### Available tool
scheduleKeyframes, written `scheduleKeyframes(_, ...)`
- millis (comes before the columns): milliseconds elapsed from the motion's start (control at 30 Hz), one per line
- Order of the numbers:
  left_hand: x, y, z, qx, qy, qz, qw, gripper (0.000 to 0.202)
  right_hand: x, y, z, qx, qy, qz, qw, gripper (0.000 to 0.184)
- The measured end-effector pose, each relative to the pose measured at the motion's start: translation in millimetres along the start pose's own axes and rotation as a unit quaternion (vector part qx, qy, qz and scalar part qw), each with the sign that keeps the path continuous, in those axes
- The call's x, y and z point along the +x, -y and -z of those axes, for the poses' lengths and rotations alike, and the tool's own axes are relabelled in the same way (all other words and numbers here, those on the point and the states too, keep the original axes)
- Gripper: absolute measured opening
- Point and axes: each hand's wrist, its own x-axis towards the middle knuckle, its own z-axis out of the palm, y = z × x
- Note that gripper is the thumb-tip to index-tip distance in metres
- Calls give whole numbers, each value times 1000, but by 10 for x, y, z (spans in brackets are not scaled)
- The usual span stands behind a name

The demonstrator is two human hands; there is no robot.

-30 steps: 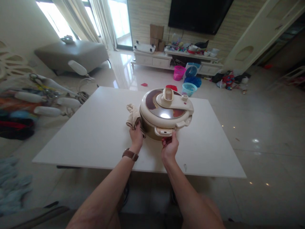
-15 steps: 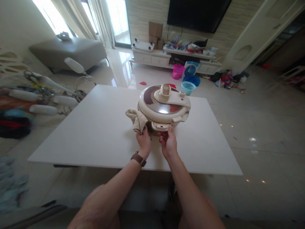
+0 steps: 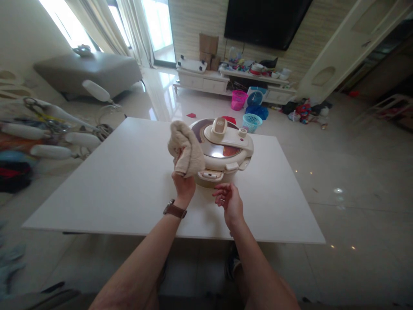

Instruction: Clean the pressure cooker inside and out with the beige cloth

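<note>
A cream pressure cooker (image 3: 222,161) with a shiny brown-and-silver lid stands on the white table (image 3: 129,185). My left hand (image 3: 184,187) is closed around a beige cloth (image 3: 185,150), raised at the cooker's left front, where it covers part of the lid and side. A brown-strapped watch (image 3: 174,209) sits on the left wrist. Just in front of the cooker, my right hand (image 3: 229,200) hangs with its fingers loosely curled and apart, holding nothing. There is a small gap between it and the cooker's front handle (image 3: 210,175).
Beyond the table a light blue basket (image 3: 252,123) and a pink basket (image 3: 238,100) stand on the tiled floor. A cluttered white TV cabinet (image 3: 214,85) runs along the wall. White lamp arms (image 3: 83,138) reach close to the table's left edge.
My left hand has lifted the cloth up and left from low by the cooker's front handle. My right hand has let go of the handle and drawn back. The cooker stays on the table.
</note>
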Motion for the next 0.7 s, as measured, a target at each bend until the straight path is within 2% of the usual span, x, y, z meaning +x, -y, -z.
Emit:
scheduleKeyframes(67, 33, -180, 18, 32, 105, -62, 992, 38, -3, 6, 65, -2, -15, 5, 1000, 52)
scheduleKeyframes(167, 81, -377, 29, 71, 191, -95, 974, 34, 37, -6, 107, 4, -30, -4, 1000, 47)
scheduleKeyframes(233, 144, -405, 31, 95, 203, -122, 967, 37, 80, -14, 120, -3, -28, -16, 999, 46)
scheduleKeyframes(300, 245, -360, 35, 109, 185, -138, 967, 43, 123, -6, 140, -9, -27, -19, 999, 46)
scheduleKeyframes(400, 404, -270, 45, 106, 143, -114, 977, 47, 173, 37, 184, -3, -37, -3, 999, 45)
scheduleKeyframes(467, 445, -273, 39, 102, 144, -102, 979, 44, 196, 74, 207, 4, -41, 4, 999, 44)
scheduleKeyframes(567, 356, -405, -5, 124, 203, -113, 965, 41, 229, 120, 215, 11, -40, 5, 999, 41)
scheduleKeyframes(700, 169, -631, -76, 191, 294, -164, 922, 50, 282, 158, 190, 31, -59, 7, 998, 33)
